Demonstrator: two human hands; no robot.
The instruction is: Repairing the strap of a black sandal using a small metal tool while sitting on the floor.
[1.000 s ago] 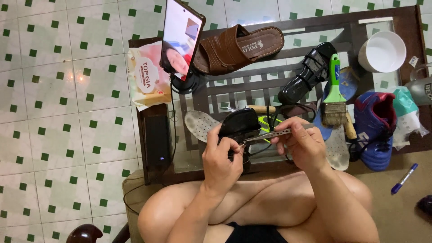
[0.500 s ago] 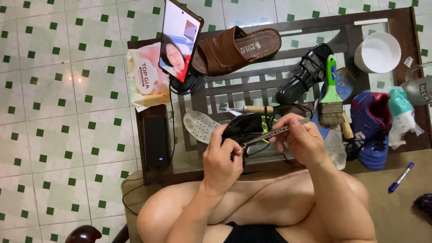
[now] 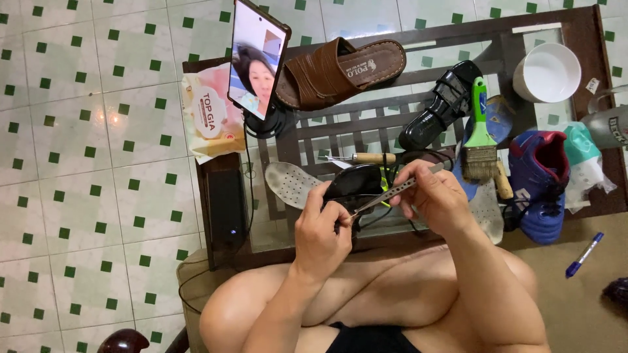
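Gripping a black shoe (image 3: 356, 186) at frame centre, left hand (image 3: 320, 232) has fingers wrapped round its heel, just above the worktop (image 3: 366, 134) edge. Right hand (image 3: 435, 199) fingers pinch a thin metal tool (image 3: 383, 196), tip touching the shoe. Green-handled brush (image 3: 481, 140) lies upper right, w/ a white insole (image 3: 291, 183) left of shoe.

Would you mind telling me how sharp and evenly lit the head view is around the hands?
Head view: lit evenly, with soft shadows; left hand, right hand and metal tool are sharp; a small glare spot marks the floor tile; straight table edges bow slightly toward the frame's border.
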